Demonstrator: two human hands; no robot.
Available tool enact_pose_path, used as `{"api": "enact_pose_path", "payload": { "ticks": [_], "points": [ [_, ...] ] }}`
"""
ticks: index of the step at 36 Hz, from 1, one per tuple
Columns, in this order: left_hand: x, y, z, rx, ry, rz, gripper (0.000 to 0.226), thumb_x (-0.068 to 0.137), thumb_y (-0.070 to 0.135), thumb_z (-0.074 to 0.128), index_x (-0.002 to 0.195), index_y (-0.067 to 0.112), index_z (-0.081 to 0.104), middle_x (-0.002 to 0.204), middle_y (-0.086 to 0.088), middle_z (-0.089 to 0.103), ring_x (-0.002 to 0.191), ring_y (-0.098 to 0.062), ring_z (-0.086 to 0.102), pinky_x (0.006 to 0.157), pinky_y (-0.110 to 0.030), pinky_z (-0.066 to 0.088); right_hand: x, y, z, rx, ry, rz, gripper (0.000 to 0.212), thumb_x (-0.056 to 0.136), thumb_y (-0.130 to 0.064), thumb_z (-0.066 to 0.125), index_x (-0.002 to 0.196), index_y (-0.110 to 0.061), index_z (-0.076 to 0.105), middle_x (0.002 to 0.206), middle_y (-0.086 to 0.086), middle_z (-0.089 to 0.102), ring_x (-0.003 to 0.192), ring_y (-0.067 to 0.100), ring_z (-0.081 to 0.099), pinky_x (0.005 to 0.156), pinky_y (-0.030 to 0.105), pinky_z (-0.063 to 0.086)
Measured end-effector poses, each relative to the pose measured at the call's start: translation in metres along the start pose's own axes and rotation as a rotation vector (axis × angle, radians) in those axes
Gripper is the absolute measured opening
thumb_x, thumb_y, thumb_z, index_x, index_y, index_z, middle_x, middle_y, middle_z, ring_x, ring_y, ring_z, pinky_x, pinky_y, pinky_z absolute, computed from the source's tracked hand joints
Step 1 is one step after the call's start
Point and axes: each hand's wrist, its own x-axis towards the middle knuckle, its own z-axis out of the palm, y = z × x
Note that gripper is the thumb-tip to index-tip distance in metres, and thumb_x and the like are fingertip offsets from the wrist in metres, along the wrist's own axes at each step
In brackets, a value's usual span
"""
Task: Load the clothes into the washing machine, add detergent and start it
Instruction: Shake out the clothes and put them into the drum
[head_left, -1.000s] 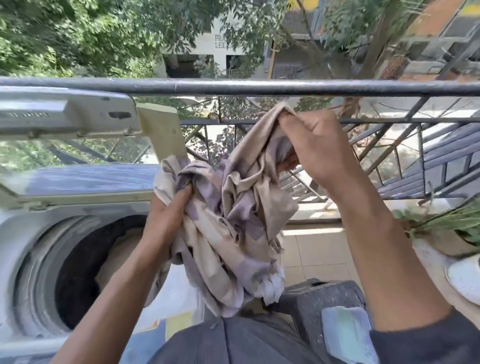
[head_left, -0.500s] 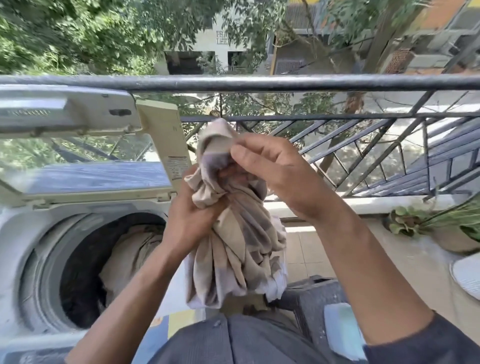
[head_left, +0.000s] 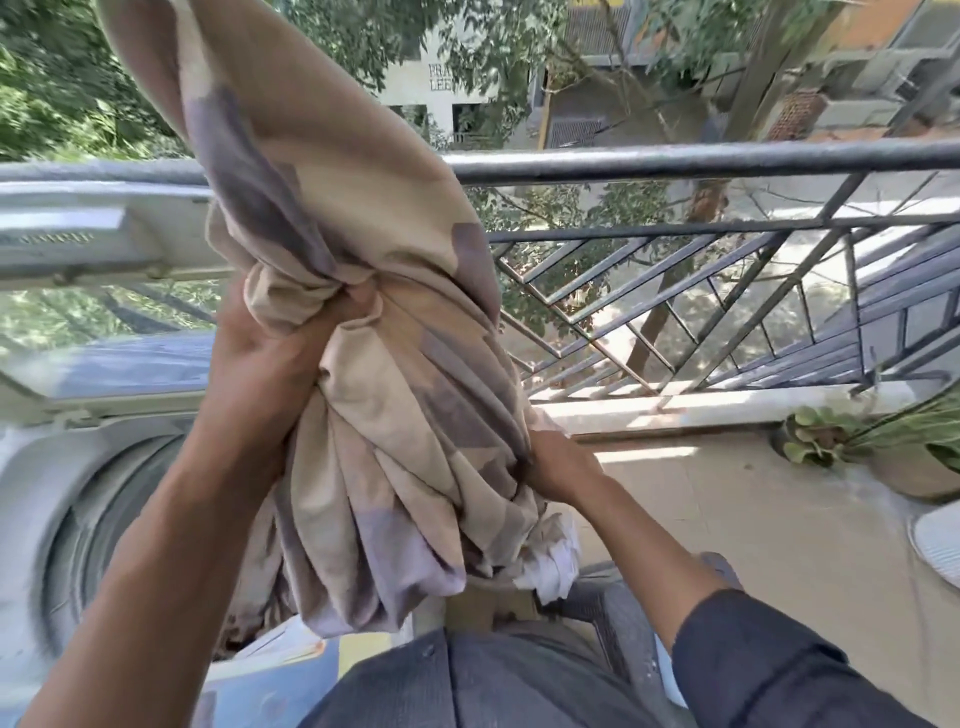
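A person bunches a beige-and-grey cloth (head_left: 395, 395) at frame centre, left hand (head_left: 270, 374) clenched round its twisted neck, right hand (head_left: 558, 467) gripping the lower folds. The washer (head_left: 98, 509) drum gapes at lower left. One end flares toward the upper left, beside the railing (head_left: 701, 163); a loose swing could likely snag it there or drop it short of the drum.

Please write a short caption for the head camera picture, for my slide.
Both hands, left hand and right hand, grip a bunched beige-and-grey cloth beside the open washing machine.
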Motion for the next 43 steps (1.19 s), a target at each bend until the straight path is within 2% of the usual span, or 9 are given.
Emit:
{"api": "enact_pose_path", "payload": {
  "ticks": [5,11,17,21,26,31,35,38,43],
  "points": [
    [0.002,-0.009,-0.008,0.093,-0.068,0.036,0.049,0.089,0.017,0.083,0.132,0.002,0.064,0.126,-0.017,0.073,0.121,-0.035,0.069,0.107,-0.058,0.053,-0.037,-0.02,-0.031,-0.002,0.03,0.047,0.034,0.094,-0.035,0.054,0.121,-0.016,0.062,0.128,0.014,0.065,0.12,0.037,0.062,0.09,0.041,0.052],
    [-0.01,-0.036,0.004,0.213,-0.008,-0.022,0.059,0.079,0.014,0.091,0.131,0.018,0.065,0.115,0.006,0.078,0.108,-0.01,0.074,0.09,-0.029,0.062,-0.064,-0.023,-0.101,0.318,0.125,0.01,0.026,0.078,-0.027,0.05,0.083,-0.006,0.064,0.094,0.02,0.071,0.089,0.035,0.069,0.071,0.041,0.051],
    [-0.013,-0.063,0.009,0.249,-0.007,-0.115,0.06,0.079,0.032,0.093,0.129,0.035,0.061,0.117,0.013,0.076,0.109,-0.005,0.073,0.099,-0.043,0.059,-0.112,-0.042,-0.156,0.648,0.142,-0.269,0.04,0.093,-0.002,0.051,0.061,-0.016,0.07,0.057,-0.005,0.067,0.052,0.008,0.062,0.055,0.026,0.049],
    [-0.008,-0.076,0.006,0.294,0.043,-0.169,0.062,0.078,0.058,0.085,0.131,0.04,0.06,0.121,0.014,0.074,0.113,-0.008,0.072,0.1,-0.047,0.057,-0.123,-0.053,-0.167,0.947,0.101,-0.447,0.043,0.093,0.012,0.044,0.066,-0.01,0.069,0.062,-0.004,0.067,0.059,0.006,0.061,0.057,0.019,0.051],
    [-0.009,-0.072,0.004,0.147,-0.129,-0.174,0.068,0.089,0.066,0.07,0.139,0.023,0.057,0.131,0.0,0.072,0.121,-0.016,0.07,0.103,-0.044,0.057,-0.117,-0.067,-0.174,1.245,0.124,-0.551,0.024,0.093,-0.002,0.046,0.099,0.004,0.068,0.092,0.022,0.067,0.088,0.032,0.063,0.081,0.043,0.053],
    [-0.017,-0.059,0.007,0.216,-0.394,-0.085,0.117,0.062,0.091,0.07,0.154,0.031,0.03,0.143,0.032,0.053,0.136,0.005,0.051,0.112,-0.024,0.046,-0.12,-0.088,-0.174,1.24,0.152,-0.637,0.028,0.082,0.002,0.044,0.092,0.009,0.069,0.086,0.02,0.065,0.084,0.031,0.06,0.077,0.043,0.049],
    [-0.03,-0.054,0.03,0.552,-0.337,0.015,0.085,0.058,0.077,0.086,0.132,0.044,0.063,0.126,0.025,0.068,0.124,0.005,0.061,0.1,-0.02,0.05,-0.127,-0.107,-0.159,1.023,0.173,-0.677,0.022,0.089,-0.008,0.055,0.079,-0.009,0.075,0.074,0.005,0.071,0.068,0.021,0.066,0.062,0.035,0.052],
    [-0.034,-0.061,0.035,0.627,-0.111,-0.004,0.057,0.063,0.064,0.079,0.114,0.039,0.074,0.101,0.023,0.072,0.104,0.001,0.067,0.075,-0.017,0.051,-0.135,-0.118,-0.15,0.866,0.178,-0.738,0.01,0.094,-0.012,0.069,0.096,-0.009,0.079,0.097,0.006,0.078,0.092,0.024,0.074,0.082,0.052,0.059],
    [-0.028,-0.067,0.023,0.434,-0.076,-0.144,0.037,0.067,0.044,0.089,0.095,0.055,0.068,0.085,0.042,0.066,0.084,0.028,0.058,0.075,-0.019,0.052,-0.137,-0.106,-0.145,0.935,0.114,-0.715,0.031,0.091,-0.005,0.077,0.121,-0.003,0.072,0.116,0.005,0.077,0.11,0.018,0.073,0.097,0.04,0.059]
  ]
}}
